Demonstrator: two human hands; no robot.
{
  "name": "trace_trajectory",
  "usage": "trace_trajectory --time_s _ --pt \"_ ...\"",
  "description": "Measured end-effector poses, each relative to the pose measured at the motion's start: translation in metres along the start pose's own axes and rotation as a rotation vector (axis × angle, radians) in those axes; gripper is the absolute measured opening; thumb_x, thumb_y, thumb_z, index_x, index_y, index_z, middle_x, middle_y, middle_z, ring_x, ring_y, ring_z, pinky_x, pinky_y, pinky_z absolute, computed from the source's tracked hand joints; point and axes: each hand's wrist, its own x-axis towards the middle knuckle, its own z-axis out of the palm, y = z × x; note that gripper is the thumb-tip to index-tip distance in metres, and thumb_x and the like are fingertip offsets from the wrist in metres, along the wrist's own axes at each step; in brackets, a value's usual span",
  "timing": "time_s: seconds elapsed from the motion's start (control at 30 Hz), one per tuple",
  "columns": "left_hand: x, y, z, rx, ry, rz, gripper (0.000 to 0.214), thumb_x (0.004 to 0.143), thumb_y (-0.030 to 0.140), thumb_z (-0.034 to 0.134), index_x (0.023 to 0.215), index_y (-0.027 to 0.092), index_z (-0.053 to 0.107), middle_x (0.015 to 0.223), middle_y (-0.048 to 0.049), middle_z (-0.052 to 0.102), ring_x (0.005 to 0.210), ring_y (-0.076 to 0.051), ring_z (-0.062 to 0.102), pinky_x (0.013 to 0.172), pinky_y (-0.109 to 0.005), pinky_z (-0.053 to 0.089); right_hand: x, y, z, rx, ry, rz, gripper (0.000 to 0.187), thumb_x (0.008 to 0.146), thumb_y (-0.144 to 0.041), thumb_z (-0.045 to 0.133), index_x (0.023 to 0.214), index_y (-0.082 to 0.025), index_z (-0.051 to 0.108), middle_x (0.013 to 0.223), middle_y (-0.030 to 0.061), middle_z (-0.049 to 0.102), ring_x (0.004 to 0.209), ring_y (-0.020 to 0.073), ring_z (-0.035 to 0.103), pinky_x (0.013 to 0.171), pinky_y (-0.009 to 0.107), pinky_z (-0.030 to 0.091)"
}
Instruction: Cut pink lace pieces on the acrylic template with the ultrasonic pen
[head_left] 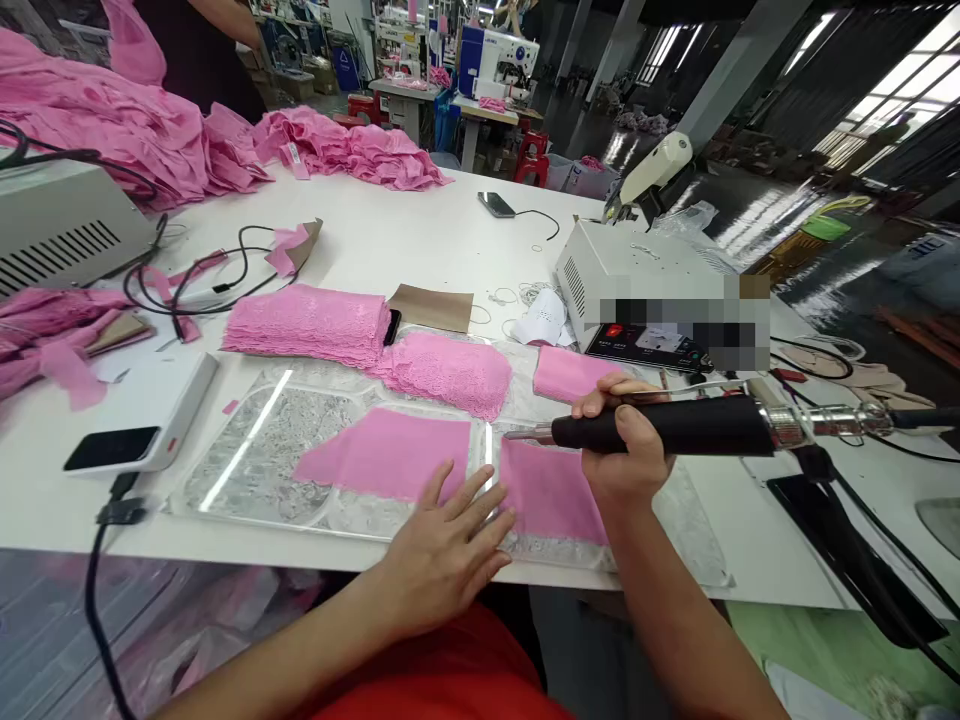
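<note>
My right hand [630, 440] is wrapped round the black handle of a corded handheld tool [697, 425], perhaps an ultrasonic cutter. Its narrow metal tip points left, close to the upper left corner of a pink fabric piece [551, 490]. Spread flat with fingers apart, my left hand [450, 550] rests on the clear plastic template [262, 510] near the table's front edge. Its fingertips reach the lower edge of a second pink fabric piece [405, 450] and the strip between the two pieces. Whether the fabric lies under or over the plastic I cannot tell.
Behind the template lie stacked pink lace pieces [307, 325], more lace [450, 370] and a folded pink piece [574, 374]. A control box [645, 270] stands at right, a white device with a phone [112, 447] at left. Cables trail across both sides. Pink garments [150, 130] are heaped behind.
</note>
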Motion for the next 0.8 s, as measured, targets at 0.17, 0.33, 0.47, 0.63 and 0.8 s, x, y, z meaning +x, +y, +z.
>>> trace_trajectory --time_s 0.17,0.33,0.47,0.63,0.8 --pt "0.01 0.003 0.0 0.033 -0.056 0.029 0.035 0.099 0.034 0.045 0.127 0.017 0.056 0.133 -0.0102 0.059 0.133 -0.029 0.045 0.113 -0.055 0.029 0.006 -0.004 -0.006 -0.044 0.025 -0.04 0.012 0.065 -0.023 0.057 0.076 -0.019 0.059 0.082 0.0 0.055 0.055 0.0088 0.051 0.053 0.029 0.046" --pt "0.026 0.011 0.012 0.046 -0.029 0.053 0.04 0.098 0.042 0.046 0.126 0.016 0.057 0.132 -0.0098 0.06 0.128 -0.03 0.051 0.112 -0.051 0.033 0.013 -0.011 -0.02 -0.044 0.119 -0.109 0.013 0.063 -0.023 0.055 0.075 -0.018 0.059 0.081 0.0007 0.055 0.055 0.0088 0.051 0.053 0.028 0.045" --pt "0.034 0.015 0.02 0.065 -0.063 0.067 0.043 0.098 0.046 0.045 0.128 0.018 0.055 0.133 -0.0086 0.059 0.125 -0.029 0.053 0.112 -0.053 0.031 0.009 -0.01 -0.025 -0.008 0.112 -0.05 0.014 0.064 -0.023 0.057 0.076 -0.017 0.06 0.082 0.0011 0.054 0.056 0.0089 0.052 0.055 0.029 0.045" --pt "0.037 0.016 0.019 0.08 -0.148 0.066 0.044 0.098 0.048 0.043 0.13 0.019 0.052 0.134 -0.0087 0.057 0.127 -0.028 0.05 0.113 -0.055 0.029 0.002 -0.007 -0.022 0.016 0.091 -0.024 0.015 0.065 -0.023 0.058 0.078 -0.017 0.061 0.083 0.0018 0.055 0.057 0.0094 0.052 0.055 0.029 0.045" --pt "0.035 0.014 0.019 0.07 -0.163 0.069 0.045 0.097 0.048 0.044 0.131 0.019 0.051 0.136 -0.0099 0.055 0.13 -0.028 0.047 0.114 -0.056 0.024 -0.002 -0.001 -0.019 0.016 0.037 -0.004 0.014 0.066 -0.023 0.057 0.079 -0.018 0.061 0.083 0.0013 0.055 0.057 0.0092 0.051 0.055 0.029 0.046"
